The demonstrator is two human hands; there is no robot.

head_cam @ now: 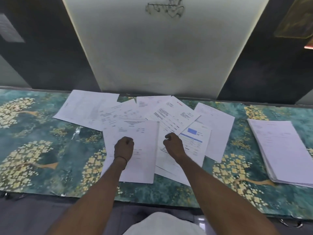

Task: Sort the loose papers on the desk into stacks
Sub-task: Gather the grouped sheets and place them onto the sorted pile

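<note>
Your desk (42,141) wears a teal cover with gold blossoms. At twelve o'clock stands a white panel (160,56), dark wall (42,56) at ten and two.

There are two hands, the left hand (124,147) and the right hand (172,144). Under and beyond their fingers (130,141) lie about nine loose sheets (140,133); they overlap, so the count is not sure. Well right of the fingers is one stack (279,150).

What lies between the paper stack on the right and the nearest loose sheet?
Only a bare stretch of the floral desk cover; the head view shows the stack and the nearest loose sheet lying apart.
</note>
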